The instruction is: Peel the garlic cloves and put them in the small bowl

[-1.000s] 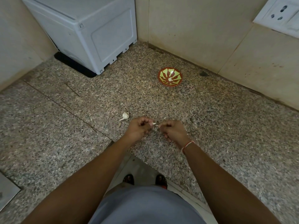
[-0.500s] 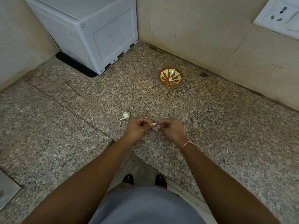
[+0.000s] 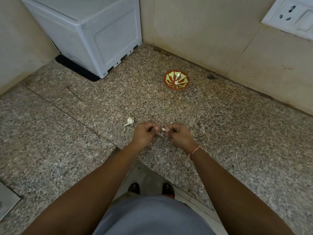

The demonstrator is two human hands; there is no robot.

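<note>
A pale garlic clove (image 3: 163,129) sits between the fingertips of both hands, just above the speckled granite counter (image 3: 220,133). My left hand (image 3: 145,134) and my right hand (image 3: 178,135) face each other with curled fingers and pinch the clove from either side. The small bowl (image 3: 176,80), red-brown with a yellow-green flower pattern, stands at the back near the wall; a peeled clove (image 3: 176,82) lies inside it. A partial garlic bulb (image 3: 129,121) with a loose bit of skin lies on the counter just left of my left hand.
A white boxy appliance (image 3: 94,34) fills the back left corner on a black mat. Tiled walls close the back and right, with a socket plate (image 3: 291,16) at upper right. The counter's front edge has a notch by my body, with my feet showing on the floor below.
Both hands stay together on the clove with only small finger movements. The clove shows a little more between the fingertips now.
</note>
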